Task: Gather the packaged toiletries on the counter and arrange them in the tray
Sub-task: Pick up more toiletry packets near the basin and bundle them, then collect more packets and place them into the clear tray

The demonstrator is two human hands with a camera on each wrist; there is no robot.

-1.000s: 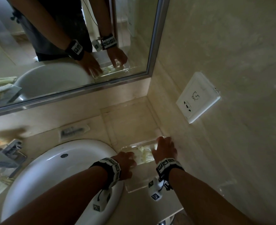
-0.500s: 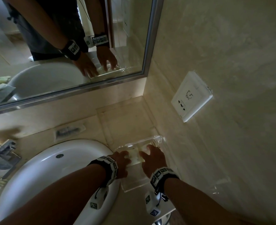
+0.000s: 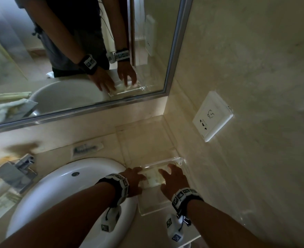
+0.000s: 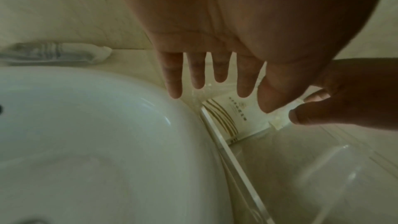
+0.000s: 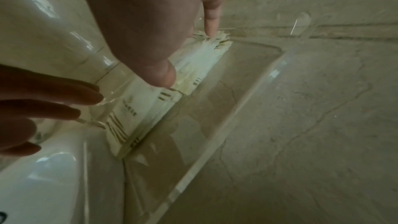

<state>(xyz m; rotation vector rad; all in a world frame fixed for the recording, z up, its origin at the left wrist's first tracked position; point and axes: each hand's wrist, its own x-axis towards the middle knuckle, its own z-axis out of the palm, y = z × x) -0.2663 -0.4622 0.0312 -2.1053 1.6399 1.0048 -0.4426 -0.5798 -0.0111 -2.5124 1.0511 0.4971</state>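
A clear plastic tray (image 3: pixel 153 210) lies on the counter between the sink and the right wall. White packets with gold stripes (image 3: pixel 153 178) lie flat at its far end. My right hand (image 3: pixel 172 178) is over them with spread, straight fingers; in the right wrist view the thumb and a fingertip press on the packets (image 5: pixel 150 108). My left hand (image 3: pixel 135 178) has straight fingers (image 4: pixel 215 74) at the tray's left wall, beside a packet (image 4: pixel 232 113). One more packaged toiletry (image 3: pixel 87 149) lies on the counter behind the sink.
The white sink (image 3: pixel 67 194) touches the tray's left side, with the faucet (image 3: pixel 17 170) at its far left. More packets (image 3: pixel 1 204) lie at the left edge. A wall socket (image 3: pixel 212 116) is on the right wall, and a mirror (image 3: pixel 76 51) hangs behind.
My right hand has moved from the tray's far right corner leftward onto the packets. The left hand has stayed at the tray's left side.
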